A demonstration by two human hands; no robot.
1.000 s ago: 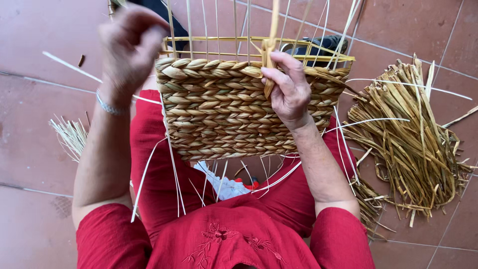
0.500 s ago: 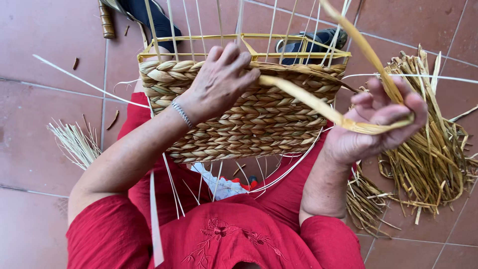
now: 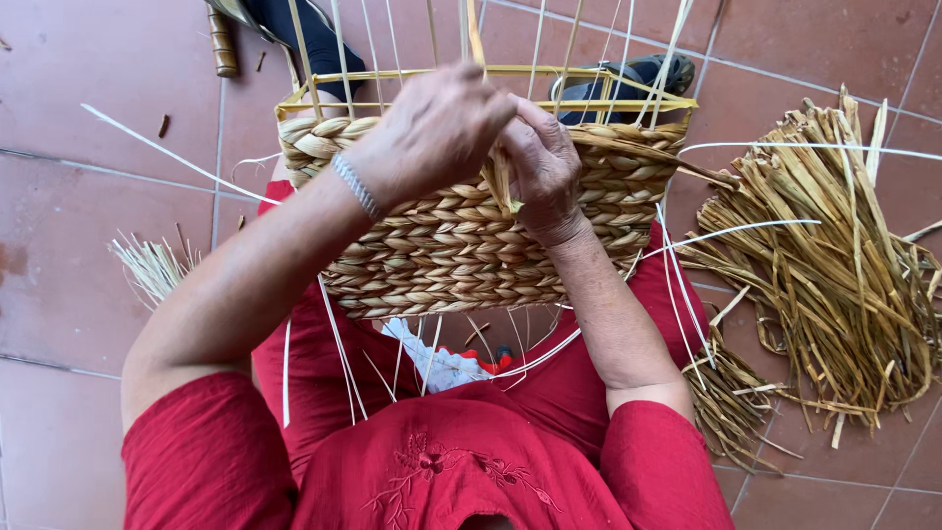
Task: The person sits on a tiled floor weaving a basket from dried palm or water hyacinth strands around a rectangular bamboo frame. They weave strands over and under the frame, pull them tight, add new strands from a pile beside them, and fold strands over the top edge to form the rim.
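Both hands met at the rim of a half-woven basket (image 3: 461,236) resting on the person's lap. The left hand (image 3: 432,132) curled over the top; the right hand (image 3: 545,172) pinched a flat straw strand (image 3: 502,182). Pulled too hard, that dry strand could likely snap or bend a thin upright stake (image 3: 535,49). The weave looked tight, golden and braided.

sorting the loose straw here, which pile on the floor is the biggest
The golden-brown heap of dried straw on the right-hand tiles; the pale tuft left of the basket is far smaller.
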